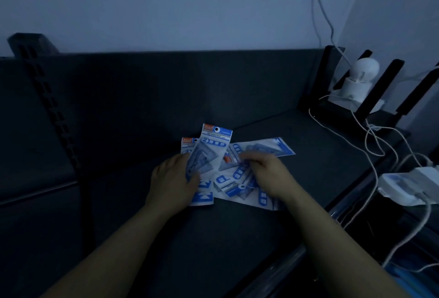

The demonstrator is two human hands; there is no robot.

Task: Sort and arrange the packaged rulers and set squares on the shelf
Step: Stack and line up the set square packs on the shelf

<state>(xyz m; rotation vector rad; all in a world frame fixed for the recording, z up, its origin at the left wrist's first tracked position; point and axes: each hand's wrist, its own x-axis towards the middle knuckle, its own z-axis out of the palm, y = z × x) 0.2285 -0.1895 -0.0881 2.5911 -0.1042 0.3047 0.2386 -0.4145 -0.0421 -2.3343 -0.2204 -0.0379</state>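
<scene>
Several blue-and-white packs of set squares and rulers lie in a loose heap on the dark shelf [261, 231]. My left hand [172, 182] grips the upright "Geometric" pack [211, 148], which overlaps a second similar pack [187, 145] behind it. My right hand [270, 175] rests on the scattered packs [234, 184] at the right of the heap, fingers curled on one of them. A long pack [268, 146] pokes out toward the back right. The light is dim, and my hands hide parts of the heap.
A slotted upright [51, 112] runs down the dark back panel on the left. At the right stand a white camera-like device [358, 79], black brackets [384, 88], loose white cables [370, 145] and a white power strip [413, 186]. The shelf's front edge [280, 264] has a glossy rail.
</scene>
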